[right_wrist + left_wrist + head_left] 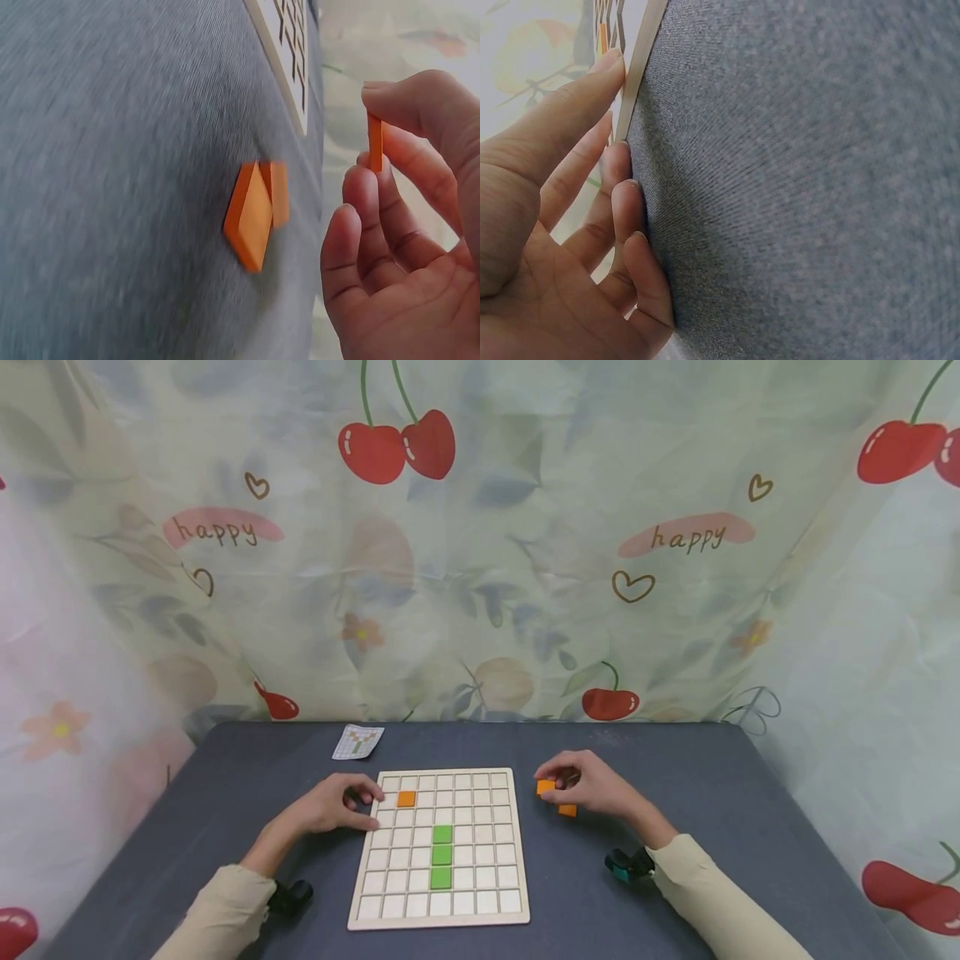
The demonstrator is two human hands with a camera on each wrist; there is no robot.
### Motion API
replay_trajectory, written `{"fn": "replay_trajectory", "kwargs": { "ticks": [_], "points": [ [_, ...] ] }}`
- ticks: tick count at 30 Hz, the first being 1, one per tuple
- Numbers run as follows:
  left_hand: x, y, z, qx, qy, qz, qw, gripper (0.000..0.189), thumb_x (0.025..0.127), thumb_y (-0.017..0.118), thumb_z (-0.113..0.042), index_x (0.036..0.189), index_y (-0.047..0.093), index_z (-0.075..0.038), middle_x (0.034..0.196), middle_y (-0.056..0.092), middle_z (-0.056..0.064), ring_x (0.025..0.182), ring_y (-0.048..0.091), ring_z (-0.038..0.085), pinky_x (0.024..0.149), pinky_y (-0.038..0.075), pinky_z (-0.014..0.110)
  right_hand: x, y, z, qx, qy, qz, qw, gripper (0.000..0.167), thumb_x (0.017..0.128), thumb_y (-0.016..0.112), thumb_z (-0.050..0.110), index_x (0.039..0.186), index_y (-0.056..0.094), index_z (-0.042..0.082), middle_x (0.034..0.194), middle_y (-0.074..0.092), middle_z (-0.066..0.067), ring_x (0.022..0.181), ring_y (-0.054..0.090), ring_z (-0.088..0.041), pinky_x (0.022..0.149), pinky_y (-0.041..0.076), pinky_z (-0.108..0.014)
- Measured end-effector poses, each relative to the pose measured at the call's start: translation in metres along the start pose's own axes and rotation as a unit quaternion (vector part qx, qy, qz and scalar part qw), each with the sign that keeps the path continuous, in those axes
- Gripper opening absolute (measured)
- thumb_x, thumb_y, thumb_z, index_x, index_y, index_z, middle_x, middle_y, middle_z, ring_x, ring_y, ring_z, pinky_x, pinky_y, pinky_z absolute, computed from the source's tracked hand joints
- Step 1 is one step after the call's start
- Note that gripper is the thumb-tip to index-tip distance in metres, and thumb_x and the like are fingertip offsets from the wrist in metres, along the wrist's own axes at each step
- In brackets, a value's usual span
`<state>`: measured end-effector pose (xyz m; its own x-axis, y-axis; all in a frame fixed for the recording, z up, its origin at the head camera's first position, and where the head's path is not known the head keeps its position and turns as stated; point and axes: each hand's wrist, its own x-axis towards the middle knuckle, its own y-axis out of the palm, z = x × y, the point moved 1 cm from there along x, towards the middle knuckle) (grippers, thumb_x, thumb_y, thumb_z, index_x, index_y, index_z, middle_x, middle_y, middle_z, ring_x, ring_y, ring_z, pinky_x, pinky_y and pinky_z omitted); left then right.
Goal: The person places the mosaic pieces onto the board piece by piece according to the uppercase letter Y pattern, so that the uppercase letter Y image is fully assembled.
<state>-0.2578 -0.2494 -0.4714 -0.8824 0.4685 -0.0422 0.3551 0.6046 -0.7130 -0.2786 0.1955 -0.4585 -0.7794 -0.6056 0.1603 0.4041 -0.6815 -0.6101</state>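
A wooden grid board [491, 923] lies on the table with an orange square tile [407, 799] in its upper left part and a column of green tiles [442, 855] near the middle. My left hand [333, 803] rests at the board's left edge, thumb and fingertips touching the rim, fingers relaxed. Right of the board, my right hand [592, 783] pinches an orange square tile [375, 142] between thumb and fingers, on edge above the table. Below that hand, two more orange tiles [251, 221] lie against each other on the cloth.
A small paper card [358, 742] printed with a coloured grid pattern lies behind the board, near the table's back edge. Dark grey cloth covers the table [675, 910]. A printed curtain [465, 568] hangs behind and at both sides. Each wrist wears a small black camera [628, 864].
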Motion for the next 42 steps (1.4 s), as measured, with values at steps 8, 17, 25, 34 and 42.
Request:
{"fn": "replay_trajectory", "kwargs": {
  "ticks": [8, 17, 25, 34, 42],
  "points": [
    [0.000, 0.000, -0.001, -0.001, 0.002, 0.000, 1.0000, 0.035, 0.080, 0.090, -0.020, 0.108, 0.072, -0.009, 0.094, 0.059, 0.002, 0.086, 0.053, 0.022, 0.074, 0.044, 0.032, 0.016, 0.013, 0.011, -0.002, -0.013, 0.017, 0.9998, 0.026, 0.089, 0.080, 0.011, 0.112, 0.074, 0.001, 0.100, 0.068, -0.001, 0.082, 0.058, -0.021, 0.072, 0.052, -0.034],
    [0.000, 0.000, -0.002, -0.004, 0.001, -0.002, 1.0000, 0.034, 0.080, 0.090, -0.019, 0.107, 0.072, -0.008, 0.095, 0.060, 0.003, 0.086, 0.053, 0.022, 0.074, 0.044, 0.032, 0.031, 0.030, 0.012, 0.005, -0.035, 0.020, 0.9992, 0.027, 0.089, 0.080, 0.010, 0.113, 0.074, 0.000, 0.108, 0.070, -0.004, 0.090, 0.062, -0.025, 0.080, 0.053, -0.039],
    [-0.001, 0.000, -0.004, -0.005, 0.001, 0.001, 1.0000, 0.034, 0.080, 0.089, -0.018, 0.108, 0.072, -0.008, 0.095, 0.059, 0.003, 0.085, 0.053, 0.022, 0.073, 0.043, 0.032, 0.046, 0.052, 0.019, 0.013, -0.037, 0.032, 0.9987, 0.026, 0.089, 0.080, 0.010, 0.113, 0.075, 0.002, 0.096, 0.066, -0.003, 0.083, 0.058, -0.023, 0.074, 0.050, -0.034],
    [-0.002, 0.000, -0.006, -0.017, 0.002, 0.004, 0.9998, 0.035, 0.080, 0.089, -0.016, 0.108, 0.071, -0.007, 0.094, 0.059, 0.003, 0.086, 0.053, 0.023, 0.073, 0.043, 0.031, 0.061, 0.075, 0.032, 0.047, -0.043, 0.062, 0.9960, 0.028, 0.090, 0.080, 0.012, 0.115, 0.074, 0.000, 0.101, 0.067, -0.005, 0.086, 0.061, -0.017, 0.078, 0.051, -0.033],
    [-0.002, 0.000, -0.005, -0.018, -0.003, 0.003, 0.9998, 0.035, 0.080, 0.090, -0.016, 0.108, 0.071, -0.007, 0.095, 0.059, 0.003, 0.086, 0.053, 0.022, 0.073, 0.043, 0.031, 0.073, 0.094, 0.043, 0.059, -0.055, 0.082, 0.9934, 0.027, 0.090, 0.079, 0.009, 0.114, 0.073, -0.001, 0.102, 0.069, -0.007, 0.083, 0.061, -0.016, 0.076, 0.051, -0.030]
  ]
}}
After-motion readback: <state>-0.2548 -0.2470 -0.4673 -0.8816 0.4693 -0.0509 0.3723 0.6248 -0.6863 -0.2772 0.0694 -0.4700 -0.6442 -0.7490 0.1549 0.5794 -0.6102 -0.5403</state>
